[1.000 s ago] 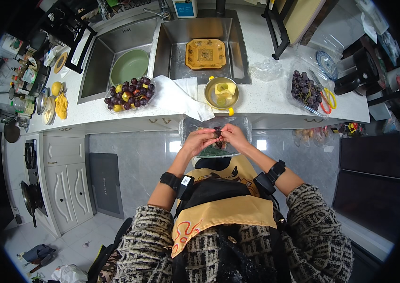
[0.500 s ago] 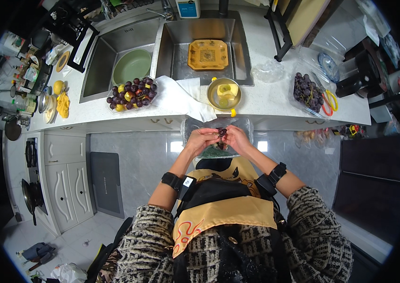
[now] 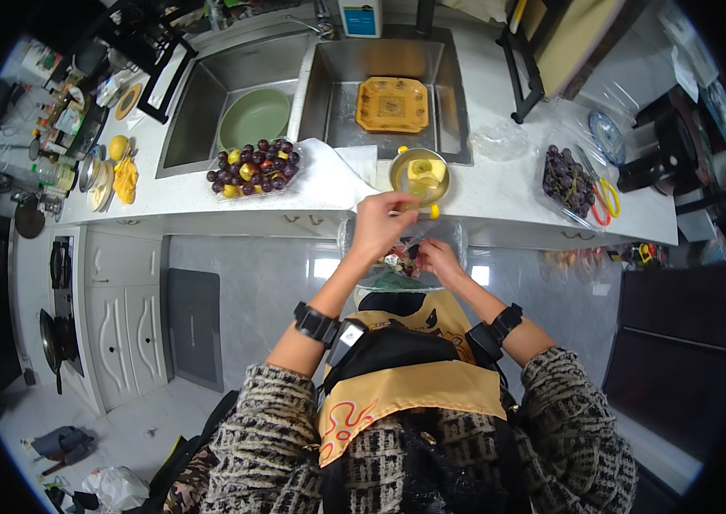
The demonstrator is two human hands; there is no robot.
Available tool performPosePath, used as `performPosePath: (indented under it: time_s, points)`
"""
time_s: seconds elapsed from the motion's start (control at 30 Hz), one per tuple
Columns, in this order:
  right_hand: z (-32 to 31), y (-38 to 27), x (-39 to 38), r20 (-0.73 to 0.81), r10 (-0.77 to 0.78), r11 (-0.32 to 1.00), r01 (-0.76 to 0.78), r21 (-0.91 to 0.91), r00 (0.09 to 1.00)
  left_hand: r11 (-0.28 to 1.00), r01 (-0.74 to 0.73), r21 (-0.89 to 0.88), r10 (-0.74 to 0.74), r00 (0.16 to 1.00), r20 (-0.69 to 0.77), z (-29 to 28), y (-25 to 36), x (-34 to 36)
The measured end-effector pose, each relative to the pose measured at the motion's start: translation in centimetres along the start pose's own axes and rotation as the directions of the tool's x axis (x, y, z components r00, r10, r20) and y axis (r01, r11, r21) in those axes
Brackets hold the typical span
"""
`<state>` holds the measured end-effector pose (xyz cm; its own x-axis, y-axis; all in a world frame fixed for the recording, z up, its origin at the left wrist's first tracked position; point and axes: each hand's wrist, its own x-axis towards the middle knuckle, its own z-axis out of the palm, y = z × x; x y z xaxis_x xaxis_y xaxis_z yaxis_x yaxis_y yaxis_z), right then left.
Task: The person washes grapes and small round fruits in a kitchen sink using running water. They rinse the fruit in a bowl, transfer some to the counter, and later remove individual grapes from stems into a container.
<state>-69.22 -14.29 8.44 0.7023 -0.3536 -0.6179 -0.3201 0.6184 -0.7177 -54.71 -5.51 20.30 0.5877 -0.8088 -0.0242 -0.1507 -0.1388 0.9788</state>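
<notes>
My left hand (image 3: 383,224) is at the near rim of a small steel bowl (image 3: 443,193) with yellow handles. Its thumb and fingers are closed in a pinch, with what looks like a pale green peeled grape at the tips, partly hidden. In the bowl lies a pale yellow cut piece of fruit (image 3: 426,169). Below the counter edge, my right hand (image 3: 442,260) pinches a dark grape skin (image 3: 415,251). That hand is over a bin lined with a clear bag (image 3: 456,235), which holds dark and reddish scraps.
A clear tray of dark grapes and yellowish fruit (image 3: 253,169) stands left on a white cloth (image 3: 337,176). More grapes (image 3: 567,182) and scissors (image 3: 608,197) lie right. Behind are two sinks, one with a green basin (image 3: 254,118), the other with an amber plate (image 3: 392,104).
My hands were together over the bin around a dark grape. The left has moved up to the bowl; the right stays over the bin, slightly lower, with the skin. The view has shifted a little.
</notes>
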Motion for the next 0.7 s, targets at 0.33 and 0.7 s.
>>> performPosePath:
  time_s: [0.33,0.7]
  points:
    - [0.3,0.6,-0.2,-0.106,-0.016,0.988,-0.001,-0.152,0.994,0.919,-0.222,0.327,0.318,0.906,-0.279,-0.4,0.3,1.3]
    - [-0.8,4.1,2.8,-0.038,-0.301,0.788,0.226,-0.572,0.953,0.623,0.266,0.735,0.486,0.605,-0.631,-13.8,-2.9,0.4]
